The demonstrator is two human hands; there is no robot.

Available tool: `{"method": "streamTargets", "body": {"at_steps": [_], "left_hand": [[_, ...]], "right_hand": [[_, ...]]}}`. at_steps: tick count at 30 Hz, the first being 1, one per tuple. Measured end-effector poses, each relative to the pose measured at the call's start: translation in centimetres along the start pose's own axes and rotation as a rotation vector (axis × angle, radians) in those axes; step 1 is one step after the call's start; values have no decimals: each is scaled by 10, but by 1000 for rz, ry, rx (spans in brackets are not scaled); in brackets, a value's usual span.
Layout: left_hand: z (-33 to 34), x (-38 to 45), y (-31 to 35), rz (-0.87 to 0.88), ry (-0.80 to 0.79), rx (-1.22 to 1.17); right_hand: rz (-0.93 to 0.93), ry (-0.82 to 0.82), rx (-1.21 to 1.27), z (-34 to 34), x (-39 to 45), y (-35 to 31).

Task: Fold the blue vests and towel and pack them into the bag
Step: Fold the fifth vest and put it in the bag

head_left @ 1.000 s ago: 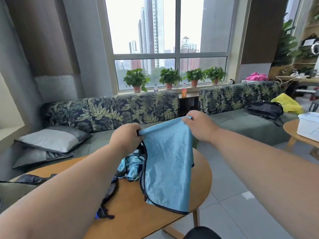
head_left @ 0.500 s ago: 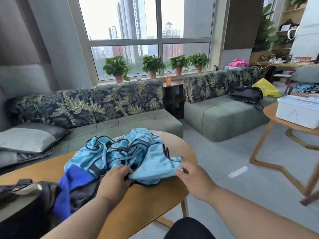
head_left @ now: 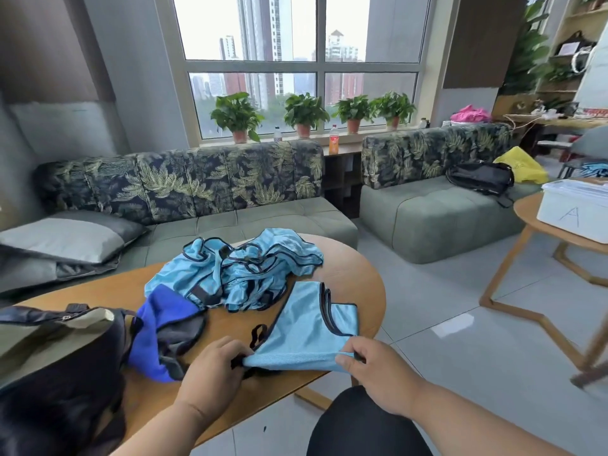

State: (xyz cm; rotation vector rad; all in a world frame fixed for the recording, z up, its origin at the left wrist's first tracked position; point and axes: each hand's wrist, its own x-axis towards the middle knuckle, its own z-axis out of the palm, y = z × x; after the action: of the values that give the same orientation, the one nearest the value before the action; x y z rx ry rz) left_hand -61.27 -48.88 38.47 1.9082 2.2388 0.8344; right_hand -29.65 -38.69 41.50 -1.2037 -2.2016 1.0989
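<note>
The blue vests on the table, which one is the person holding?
The flat light-blue vest nearest the table's front edge: both hands pinch its near edge. The other vests lie crumpled in a heap behind it.

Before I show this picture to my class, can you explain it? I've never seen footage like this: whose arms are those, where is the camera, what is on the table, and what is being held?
No machine here: a person wears a wide-angle camera on the head, looking forward and down, so the arms are their own. The left hand and right hand each pinch a near corner of a light blue vest laid flat on the round wooden table. Behind it lies a crumpled pile of vests. To the left is a dark blue towel, and at the left edge a dark bag. Sofas and potted plants stand behind.
</note>
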Motion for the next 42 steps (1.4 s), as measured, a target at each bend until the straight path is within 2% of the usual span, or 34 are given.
{"method": "streamTargets", "body": {"at_steps": [7, 15, 19, 23, 27, 30, 36, 39, 42], "left_hand": [[-27, -22, 2, 27, -13, -20], [-59, -16, 22, -28, -43, -131], [-63, -6, 31, -82, -76, -247], [-65, -2, 35, -223, -82, -477], [-71, 22, 47, -259, -92, -590], [-67, 63, 45, -242, -78, -484], [-31, 147, 49, -238, -95, -170], [-3, 159, 57, -147, -62, 44], [29, 136, 71, 53, -100, 129]], "right_hand": [[3, -21, 77, 4, -15, -15], [4, -17, 184, -1, -14, -20], [9, -11, 204, -7, -13, -17], [5, -80, 286, -13, -12, -19], [20, -69, 404, -21, 0, -25], [60, -8, 473, -30, 21, -28], [259, 166, 598, -39, 100, -5], [344, 164, 486, -34, 124, 16], [389, 148, 143, -25, 124, 43]]}}
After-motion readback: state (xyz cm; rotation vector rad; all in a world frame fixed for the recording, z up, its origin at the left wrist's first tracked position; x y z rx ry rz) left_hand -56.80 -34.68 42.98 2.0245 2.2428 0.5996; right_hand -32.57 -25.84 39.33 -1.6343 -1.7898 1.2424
